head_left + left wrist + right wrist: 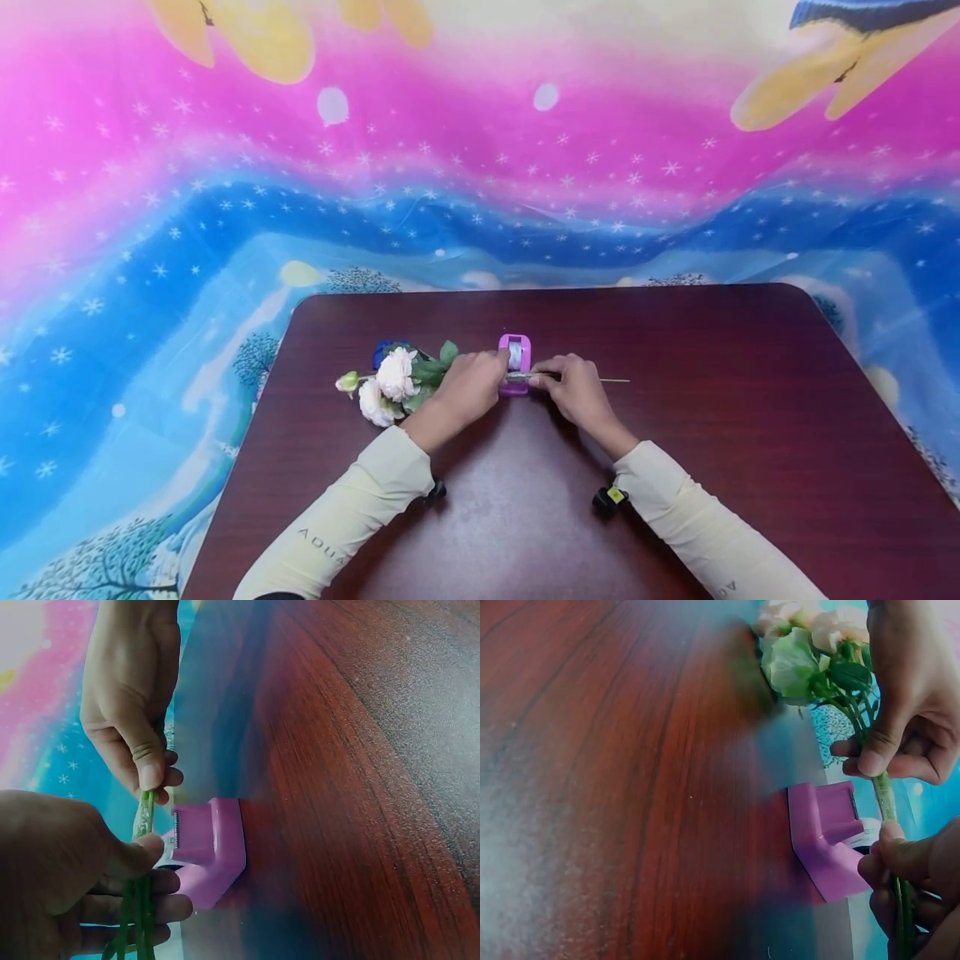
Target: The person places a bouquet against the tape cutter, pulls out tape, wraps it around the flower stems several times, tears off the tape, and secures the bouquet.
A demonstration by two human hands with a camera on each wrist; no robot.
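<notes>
Several artificial flowers with pale pink blooms (397, 373) and green leaves lie to the left, their stems running right between both hands. My left hand (472, 385) pinches the stems below the leaves, thumb against fingers. The right hand (573, 387) pinches the same stems (901, 907) further along, a short gap away. In that gap clear, shiny tape (886, 799) wraps the stems. Just behind the stems stands a pink tape dispenser (515, 342) with a roll in it; its toothed edge shows in the left wrist view. A thin stem end sticks out past the right hand.
A dark blue object (381, 355) sits behind the blooms, mostly covered by them. Everything rests on a dark red-brown wooden table (675, 350). Behind its far edge hangs a colourful printed cloth (480, 192).
</notes>
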